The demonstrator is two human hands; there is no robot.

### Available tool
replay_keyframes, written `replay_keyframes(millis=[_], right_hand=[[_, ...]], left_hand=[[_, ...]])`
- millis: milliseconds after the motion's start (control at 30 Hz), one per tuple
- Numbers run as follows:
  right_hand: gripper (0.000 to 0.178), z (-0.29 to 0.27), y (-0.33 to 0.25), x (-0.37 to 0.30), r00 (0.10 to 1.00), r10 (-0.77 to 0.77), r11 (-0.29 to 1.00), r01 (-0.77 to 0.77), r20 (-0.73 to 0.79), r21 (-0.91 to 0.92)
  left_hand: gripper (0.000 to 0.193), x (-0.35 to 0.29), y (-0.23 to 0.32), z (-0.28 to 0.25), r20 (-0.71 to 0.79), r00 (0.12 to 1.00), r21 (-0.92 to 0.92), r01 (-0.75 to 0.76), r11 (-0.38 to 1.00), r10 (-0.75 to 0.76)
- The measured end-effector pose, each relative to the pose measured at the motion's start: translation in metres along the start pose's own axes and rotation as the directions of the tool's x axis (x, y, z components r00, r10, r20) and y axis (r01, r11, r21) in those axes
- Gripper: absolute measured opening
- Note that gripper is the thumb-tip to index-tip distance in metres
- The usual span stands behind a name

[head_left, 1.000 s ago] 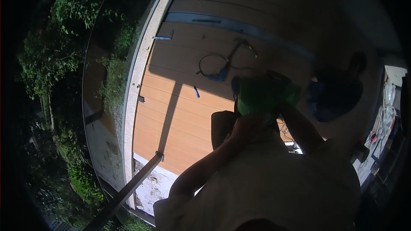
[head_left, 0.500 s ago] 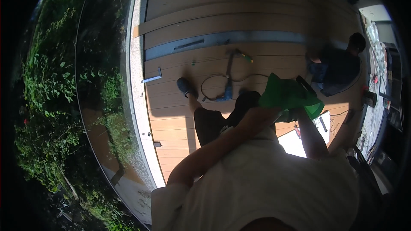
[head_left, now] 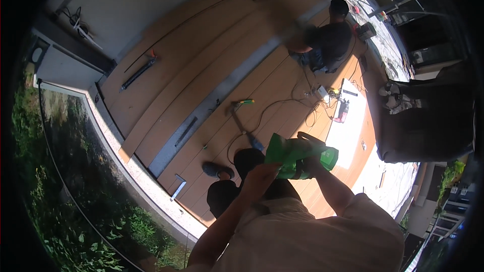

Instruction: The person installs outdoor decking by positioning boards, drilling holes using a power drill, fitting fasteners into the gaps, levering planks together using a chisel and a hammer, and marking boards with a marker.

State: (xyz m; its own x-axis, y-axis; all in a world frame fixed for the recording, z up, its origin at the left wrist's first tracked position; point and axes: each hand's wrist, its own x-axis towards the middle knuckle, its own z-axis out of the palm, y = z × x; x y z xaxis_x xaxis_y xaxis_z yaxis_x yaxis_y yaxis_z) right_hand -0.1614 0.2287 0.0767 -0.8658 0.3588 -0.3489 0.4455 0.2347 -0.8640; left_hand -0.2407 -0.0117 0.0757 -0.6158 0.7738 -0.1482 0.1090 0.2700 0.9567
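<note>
A green bag (head_left: pixel 287 157) of thin, crumpled material with a dark strap (head_left: pixel 311 138) is held up in front of my body. My left hand (head_left: pixel 262 175) is closed on its near left edge, fingers pinched together. At the bag's right side, my right hand (head_left: pixel 308 167) reaches in among the green folds. Those folds and shadow hide its fingers, so I cannot make out its grip. On the boards just beyond the bag lies a blue corded power tool (head_left: pixel 255 142).
Brown floorboards (head_left: pixel 272 83) surround a grey gap strip (head_left: pixel 242 70). A hammer-like tool (head_left: pixel 234 111), a metal square (head_left: pixel 178 187), a caulking gun (head_left: pixel 138 72), cords and a red tool (head_left: pixel 342 112) lie about. Another person (head_left: pixel 330 40) crouches at the back right. Planted ground (head_left: pixel 96 221) borders the left.
My view has swung round to the right, so the crouching person and boards sit differently in it. Both hands stay at the green bag, whose folds have shifted.
</note>
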Motion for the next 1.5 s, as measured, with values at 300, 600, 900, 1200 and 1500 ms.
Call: replay_keyframes(millis=[300,600,900,1200,1500], right_hand=[[0.021,0.024,0.004,0.061,0.996,0.036,0.895,0.006,0.087,-0.445],[0.039,0.042,0.177,0.219,0.959,-0.018,0.986,-0.03,0.283,0.163],[0.041,0.034,0.48,0.373,0.947,0.308,0.846,-0.317,-0.092,-0.428],[0.03,-0.003,0.666,0.449,0.994,-0.112,-0.191,-0.032,-0.01,-0.981],[0.019,0.273,0.469,0.444,0.87,-0.152,0.592,-0.301,-0.47,-0.748]], left_hand=[[0.02,0.04,-0.044,-0.045,0.141,0.989,-0.063,0.053,0.997,-0.043],[0.02,0.13,-0.231,-0.015,0.077,0.995,-0.206,0.073,0.976,-0.059],[0.017,0.245,-0.507,0.089,0.304,0.951,-0.295,0.153,0.943,-0.06],[0.02,0.344,-0.684,0.165,0.412,0.904,-0.281,0.248,0.927,-0.117],[0.025,0.344,-0.795,0.093,0.168,0.975,-0.744,0.224,0.629,-0.148]])
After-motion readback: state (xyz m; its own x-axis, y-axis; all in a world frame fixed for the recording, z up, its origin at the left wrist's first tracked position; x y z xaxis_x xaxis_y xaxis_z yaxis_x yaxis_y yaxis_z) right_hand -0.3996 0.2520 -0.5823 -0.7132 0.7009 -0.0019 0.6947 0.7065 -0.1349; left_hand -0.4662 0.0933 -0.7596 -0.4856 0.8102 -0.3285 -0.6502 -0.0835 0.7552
